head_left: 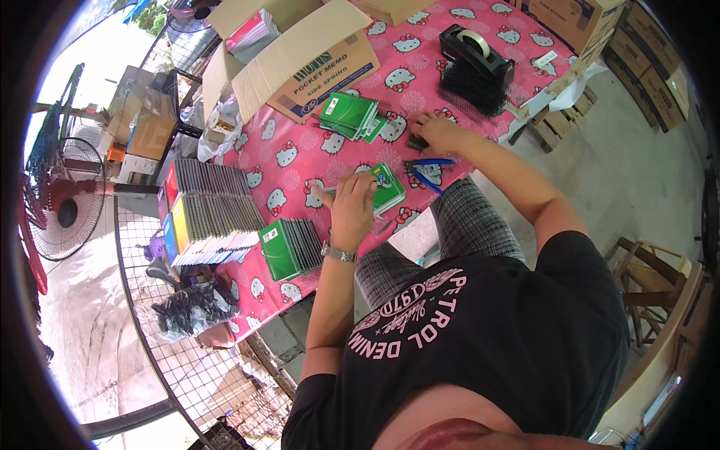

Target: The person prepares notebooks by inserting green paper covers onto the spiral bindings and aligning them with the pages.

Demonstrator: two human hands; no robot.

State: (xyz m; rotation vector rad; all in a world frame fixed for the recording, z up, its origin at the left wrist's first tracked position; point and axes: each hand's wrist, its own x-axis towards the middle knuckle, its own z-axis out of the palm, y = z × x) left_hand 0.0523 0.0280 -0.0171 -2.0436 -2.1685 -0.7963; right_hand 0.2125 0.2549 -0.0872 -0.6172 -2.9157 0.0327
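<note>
Grips unclear, left hand [354, 198] and right hand [436, 133] flank a likely unfinished green paper notebook [388, 189]; leftward, green wire-bound notebooks [279, 253] seem done.

Daylight glares white at ten o'clock, washing out the floor [84, 319] at eight; fisheye curvature bends edges inside a black rim.

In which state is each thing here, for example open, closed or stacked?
Large cardboard box: open, flaps spread
Blue-handled pliers: handles apart
Tape dispenser: loaded with a roll
Green notebook by left hand: cover upward
Green notebooks near box: loosely stacked
Caged fan at left: running or not, unclear
</note>
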